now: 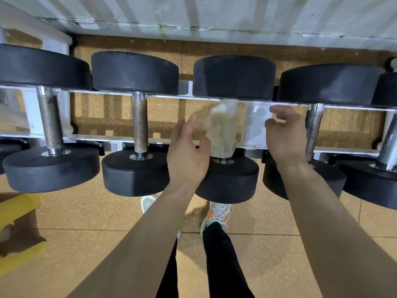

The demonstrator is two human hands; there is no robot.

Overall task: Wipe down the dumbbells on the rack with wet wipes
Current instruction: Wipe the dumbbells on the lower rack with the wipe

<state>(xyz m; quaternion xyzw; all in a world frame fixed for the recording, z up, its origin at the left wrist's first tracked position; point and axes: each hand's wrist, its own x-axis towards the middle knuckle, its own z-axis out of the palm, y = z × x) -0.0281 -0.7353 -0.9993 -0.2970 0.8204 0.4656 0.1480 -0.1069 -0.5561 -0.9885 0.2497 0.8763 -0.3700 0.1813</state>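
Head view: a row of black dumbbells lies across a white rack (255, 125). A crumpled wet wipe (222, 130) is draped around the handle of the middle dumbbell (227, 179), covering nearly all of it. The left grip (189, 155) is just left of the wipe with its fingers straight and spread; its thumb is at the wipe's edge, and I cannot tell if it touches. The right grip (285, 136) hovers over the rack rail to the wipe's right, fingers loosely curled, holding nothing. Below, a grey shoe (217, 216) stands on the tan floor.

A white rack (86, 138) carries black dumbbells (135, 72) in a row, side by side, handles crosswise.
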